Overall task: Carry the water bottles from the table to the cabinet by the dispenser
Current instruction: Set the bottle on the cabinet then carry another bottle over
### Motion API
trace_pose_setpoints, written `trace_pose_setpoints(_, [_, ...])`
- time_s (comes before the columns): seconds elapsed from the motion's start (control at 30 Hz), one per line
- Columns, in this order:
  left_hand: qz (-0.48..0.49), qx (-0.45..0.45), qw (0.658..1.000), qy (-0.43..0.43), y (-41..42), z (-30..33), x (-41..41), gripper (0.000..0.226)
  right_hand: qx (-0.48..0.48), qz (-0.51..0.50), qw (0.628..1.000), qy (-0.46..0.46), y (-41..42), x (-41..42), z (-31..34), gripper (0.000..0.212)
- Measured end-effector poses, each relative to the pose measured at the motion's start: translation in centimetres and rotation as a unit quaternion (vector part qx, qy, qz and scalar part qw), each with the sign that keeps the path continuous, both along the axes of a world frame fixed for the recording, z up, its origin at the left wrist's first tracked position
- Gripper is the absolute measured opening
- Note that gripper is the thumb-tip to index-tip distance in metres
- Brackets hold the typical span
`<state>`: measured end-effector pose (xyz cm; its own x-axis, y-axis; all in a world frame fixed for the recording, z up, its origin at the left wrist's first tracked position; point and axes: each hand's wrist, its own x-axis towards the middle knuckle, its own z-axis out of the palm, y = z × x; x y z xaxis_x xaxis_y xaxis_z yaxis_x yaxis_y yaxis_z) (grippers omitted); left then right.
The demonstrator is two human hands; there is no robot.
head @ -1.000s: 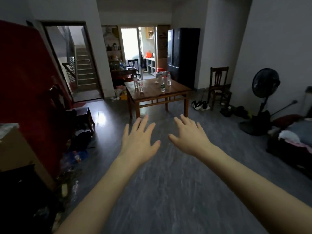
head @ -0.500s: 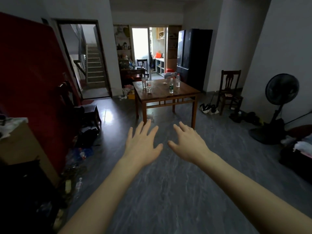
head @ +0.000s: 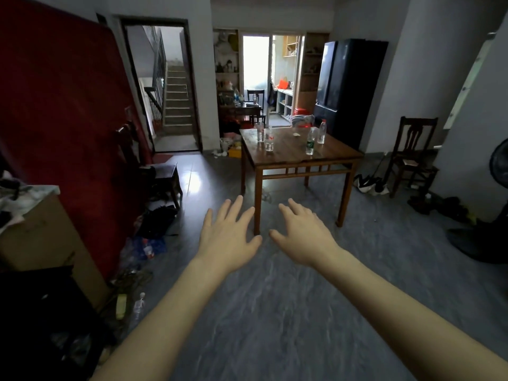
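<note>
Both arms reach out over the grey floor, the left hand [head: 229,235] and right hand [head: 303,233] spread flat and holding nothing. Ahead, four water bottles [head: 310,141] stand upright on the wooden surface [head: 288,156], well beyond the fingertips.

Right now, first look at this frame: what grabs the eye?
Two bare forearms stretch forward, left hand and right hand open over grey floor, holding nothing. Beyond them stands a wooden table bearing four clear water bottles. A big red panel leans along the left wall.
</note>
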<state>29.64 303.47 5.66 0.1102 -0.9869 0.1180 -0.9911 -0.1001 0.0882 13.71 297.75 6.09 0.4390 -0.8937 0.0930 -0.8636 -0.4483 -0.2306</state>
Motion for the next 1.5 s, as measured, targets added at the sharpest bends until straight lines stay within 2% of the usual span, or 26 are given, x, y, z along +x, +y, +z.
trace_pose_setpoints(0.23, [0.016,-0.001,1.0,-0.003,-9.4,0.5,8.9,0.072,-0.002,0.005,1.0,-0.008,-9.7,8.9,0.9,0.074])
trace_pose_setpoints(0.6, [0.038,0.0,0.999,-0.007,-21.8,-0.2,18.0,0.069,0.012,0.008,1.0,-0.016,-23.4,16.8,0.5,0.07])
trace_pose_setpoints(0.77, [0.068,0.016,0.998,0.0,-29.2,-1.5,21.6,0.07,0.029,0.009,0.999,0.021,-31.8,20.0,-0.7,0.068])
trace_pose_setpoints(1.1, [0.112,0.009,0.994,-0.007,-47.4,-1.4,28.4,0.071,0.035,0.063,0.997,0.027,-51.5,27.0,-0.3,0.07])
trace_pose_setpoints(1.33, [0.12,-0.01,0.993,-0.02,-56.6,-1.4,33.3,0.071,0.062,0.109,0.991,0.038,-60.6,32.8,-0.6,0.075])
trace_pose_setpoints(1.5, [0.111,0.001,0.994,0.001,-63.4,-3.2,36.9,0.07,0.072,0.124,0.988,0.059,-67.1,36.5,-1.5,0.073])
